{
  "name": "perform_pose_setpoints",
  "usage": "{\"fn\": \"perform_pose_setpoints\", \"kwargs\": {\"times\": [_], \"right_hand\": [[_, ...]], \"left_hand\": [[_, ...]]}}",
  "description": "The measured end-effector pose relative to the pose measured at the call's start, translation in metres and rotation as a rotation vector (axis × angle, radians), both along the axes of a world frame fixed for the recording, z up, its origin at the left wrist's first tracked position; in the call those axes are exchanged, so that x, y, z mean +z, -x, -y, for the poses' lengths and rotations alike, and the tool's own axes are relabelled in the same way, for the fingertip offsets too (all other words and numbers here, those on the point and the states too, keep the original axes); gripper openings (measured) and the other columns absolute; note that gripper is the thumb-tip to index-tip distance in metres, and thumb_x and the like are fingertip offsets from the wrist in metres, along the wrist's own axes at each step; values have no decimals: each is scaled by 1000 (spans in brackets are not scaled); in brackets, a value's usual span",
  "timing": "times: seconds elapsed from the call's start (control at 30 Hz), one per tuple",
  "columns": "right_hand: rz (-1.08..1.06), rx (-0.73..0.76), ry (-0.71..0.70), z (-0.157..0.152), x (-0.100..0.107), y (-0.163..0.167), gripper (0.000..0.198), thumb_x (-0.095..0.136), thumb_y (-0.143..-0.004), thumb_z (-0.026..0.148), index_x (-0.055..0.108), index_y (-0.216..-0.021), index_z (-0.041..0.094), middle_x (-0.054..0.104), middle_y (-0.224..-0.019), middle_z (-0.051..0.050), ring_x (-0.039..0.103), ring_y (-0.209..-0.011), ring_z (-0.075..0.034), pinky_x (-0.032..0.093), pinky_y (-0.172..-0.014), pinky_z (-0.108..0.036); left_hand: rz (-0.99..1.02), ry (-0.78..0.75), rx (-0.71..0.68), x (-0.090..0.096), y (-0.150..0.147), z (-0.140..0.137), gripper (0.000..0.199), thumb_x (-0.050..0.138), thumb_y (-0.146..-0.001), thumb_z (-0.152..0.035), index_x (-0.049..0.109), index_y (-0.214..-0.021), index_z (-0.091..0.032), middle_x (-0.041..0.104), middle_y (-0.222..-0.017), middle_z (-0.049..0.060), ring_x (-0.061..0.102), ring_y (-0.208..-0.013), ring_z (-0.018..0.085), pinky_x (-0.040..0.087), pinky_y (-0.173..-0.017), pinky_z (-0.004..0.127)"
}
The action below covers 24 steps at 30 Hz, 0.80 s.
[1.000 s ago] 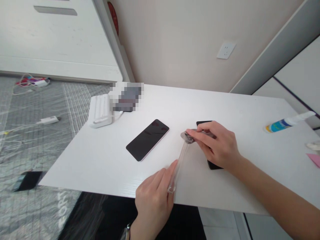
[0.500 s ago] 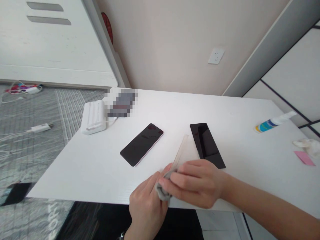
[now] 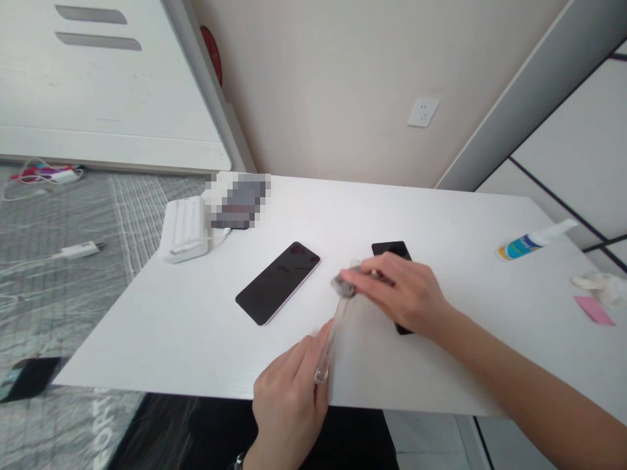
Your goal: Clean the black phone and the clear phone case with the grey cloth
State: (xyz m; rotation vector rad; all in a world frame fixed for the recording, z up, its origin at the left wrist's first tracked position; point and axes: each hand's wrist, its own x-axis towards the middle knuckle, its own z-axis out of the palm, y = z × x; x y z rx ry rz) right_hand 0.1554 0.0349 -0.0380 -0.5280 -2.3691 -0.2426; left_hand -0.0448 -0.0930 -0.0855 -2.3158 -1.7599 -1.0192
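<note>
A clear phone case point(image 3: 329, 349), seen edge-on, is gripped near its lower end by my left hand point(image 3: 292, 382) at the table's front edge. My right hand point(image 3: 404, 287) pinches a grey cloth point(image 3: 343, 286) against the far end of the case. Partly covered by that hand, a black phone point(image 3: 392, 248) lies on the white table point(image 3: 196, 346). Left of the case rests another phone point(image 3: 278, 284), flat with its dark glass face up.
At the back left, a white power bank point(image 3: 183, 228) connects by a short cable to a blurred-out phone point(image 3: 241, 203). A spray bottle point(image 3: 526, 245) lies at the right, with a pink paper point(image 3: 594, 310) and a crumpled white tissue point(image 3: 605, 287) near it.
My right hand has slid the grey cloth forward along the clear case, from its near end to its far end. My left hand keeps its place.
</note>
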Motion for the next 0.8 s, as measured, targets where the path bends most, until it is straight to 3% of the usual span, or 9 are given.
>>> {"fn": "perform_pose_setpoints", "kwargs": {"times": [0.1, 0.23, 0.27, 0.37, 0.43, 0.53, 0.6, 0.7, 0.8], "right_hand": [[-21, -49, 59, 2, -1, -1, 20, 59, -104, 14, 72, -119, 17, 73, -96, -4, 63, -79, -13, 46, -63, -26], [42, 300, 136, 15, 1, 7, 25, 50, -108, 16, 71, -121, 12, 72, -89, -1, 62, -73, -12, 48, -61, -27], [41, 279, 110, 14, 1, 6, 24, 52, -107, 15, 71, -121, 12, 72, -90, -2, 62, -73, -12, 47, -61, -27], [6, -17, 42, 4, 0, -1, 22, 60, -103, 13, 72, -121, 16, 72, -97, -6, 64, -81, -15, 46, -62, -27], [-2, -58, 57, 4, -1, -2, 23, 60, -103, 13, 71, -123, 15, 72, -98, -6, 63, -81, -15, 47, -63, -27], [69, 233, 132, 15, 2, 4, 25, 52, -107, 17, 70, -124, 11, 72, -91, -2, 61, -75, -13, 49, -63, -28], [90, 310, 119, 17, 3, 6, 25, 51, -108, 18, 70, -123, 12, 73, -92, -1, 63, -77, -14, 51, -64, -28], [25, 59, 41, 5, 2, 0, 20, 62, -103, 17, 72, -120, 15, 75, -114, -8, 67, -103, -20, 57, -87, -34], [78, -9, 34, 3, -3, -1, 21, 61, -104, 22, 71, -120, 13, 72, -129, -12, 58, -132, -28, 42, -120, -50]], "left_hand": [[-22, -1, 0, -1, 0, 0, 25, 47, -106, -16, 64, -124, -16, 65, -73, -1, 60, -58, 14, 41, -55, 26], [37, -17, -13, 2, 0, -1, 24, 43, -107, -17, 65, -118, -17, 66, -75, 0, 61, -60, 15, 41, -56, 27], [41, -8, -16, 2, 0, -1, 24, 43, -107, -16, 64, -119, -17, 67, -76, 0, 62, -61, 15, 42, -57, 27], [12, 24, -21, 1, 0, -1, 28, 46, -105, -13, 63, -127, -16, 68, -77, 0, 63, -62, 14, 43, -58, 26], [4, 27, -23, 1, 1, -1, 28, 47, -105, -12, 63, -128, -15, 71, -81, 1, 67, -66, 14, 46, -61, 25], [30, -15, -28, 2, 1, -1, 24, 44, -107, -17, 65, -118, -15, 73, -86, 4, 69, -71, 15, 48, -64, 25], [38, -27, -27, 2, 0, -2, 24, 43, -108, -19, 65, -114, -16, 71, -81, 4, 68, -67, 16, 47, -61, 26], [15, 10, -29, 2, 0, -1, 25, 44, -107, -18, 65, -121, -16, 69, -76, 1, 65, -63, 15, 46, -59, 26], [-4, 19, -32, 2, -1, -1, 27, 44, -106, -16, 63, -126, -16, 72, -83, 2, 67, -66, 14, 47, -62, 26]]}}
